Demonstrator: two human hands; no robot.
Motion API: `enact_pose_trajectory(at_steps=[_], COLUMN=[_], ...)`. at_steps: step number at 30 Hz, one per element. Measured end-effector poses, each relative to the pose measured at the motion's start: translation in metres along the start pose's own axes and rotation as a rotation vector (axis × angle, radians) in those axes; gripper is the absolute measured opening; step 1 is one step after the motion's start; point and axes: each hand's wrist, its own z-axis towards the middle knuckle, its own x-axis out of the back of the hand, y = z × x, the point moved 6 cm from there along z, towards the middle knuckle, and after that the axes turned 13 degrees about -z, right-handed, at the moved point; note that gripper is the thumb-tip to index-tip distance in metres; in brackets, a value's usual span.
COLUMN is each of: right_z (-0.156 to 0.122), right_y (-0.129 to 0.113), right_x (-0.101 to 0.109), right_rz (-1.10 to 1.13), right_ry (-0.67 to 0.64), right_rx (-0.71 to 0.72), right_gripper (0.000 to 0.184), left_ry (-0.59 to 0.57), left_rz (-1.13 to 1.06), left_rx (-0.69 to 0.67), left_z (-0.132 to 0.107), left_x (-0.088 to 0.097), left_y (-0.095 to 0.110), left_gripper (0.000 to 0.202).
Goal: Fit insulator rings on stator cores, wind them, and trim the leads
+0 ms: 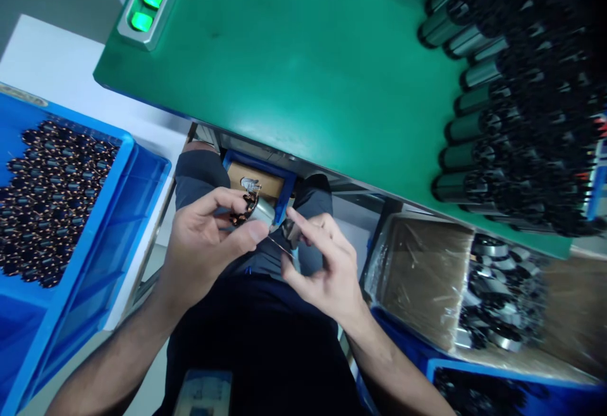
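Note:
My left hand (pixel 208 245) is closed on a small metal cylinder part with a copper coil (pixel 253 208) at its end, held over my lap. My right hand (pixel 322 264) sits just to its right, fingers pinched around a small cutting tool (pixel 290 232) whose tip meets a thin wire coming off the part. Both hands hover below the front edge of the green workbench (pixel 303 74).
A blue bin (pixel 95 232) full of several copper coils stands at the left. Rows of black and silver cylinders (pixel 512 100) lie at the bench's right. A lined cardboard box (pixel 427 277) with metal parts sits lower right. A small blue tray (pixel 258 179) lies under the bench.

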Motion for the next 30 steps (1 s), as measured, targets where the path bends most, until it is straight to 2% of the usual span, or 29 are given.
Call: enact_pose_trajectory(at_steps=[4,8,13,17,20,22,23,25,27,30], right_z=[-0.001,0.001,-0.001,-0.001,0.003,0.003,0.002,-0.002,-0.008,-0.017], right_y=[-0.011,-0.013,-0.006,0.002,0.019,0.035,0.044,0.063,0.084,0.115], right_x=[0.004,0.005,0.006,0.003,-0.007,-0.016,-0.020,-0.030,-0.039,-0.054], right_rz=[-0.062,-0.074,-0.023,-0.003,-0.008,-0.034,-0.045,-0.051,-0.063,-0.094], right_ry=[0.077,0.100,0.089,0.024,-0.083,-0.149,-0.179,-0.225,-0.268,-0.362], right_rx=[0.077,0.087,0.070,0.048,-0.038,-0.105,-0.126,-0.139,-0.145,-0.137], right_gripper=[0.077,0.078,0.075,0.059,0.056,0.057,0.057,0.056,0.054,0.051], left_ry=[0.019,0.025,0.015,0.028,0.095,0.144,0.174,0.262,0.386,0.602], left_rz=[-0.112,-0.170,-0.222,-0.214,-0.203,-0.195,-0.175,-0.062,0.162,0.580], left_rx=[0.108,0.122,0.137,0.128,0.101,0.083,0.072,0.020,-0.084,-0.247], left_z=[0.003,0.005,0.002,0.005,0.007,0.001,-0.007,-0.034,-0.076,-0.155], left_x=[-0.013,-0.024,-0.028,-0.028,-0.014,0.010,0.029,0.080,0.141,0.226], left_y=[-0.011,-0.008,-0.007,-0.017,-0.018,-0.007,0.003,0.030,0.067,0.121], left_gripper=[0.025,0.027,0.027,0.030,0.034,0.036,0.037,0.037,0.035,0.037])
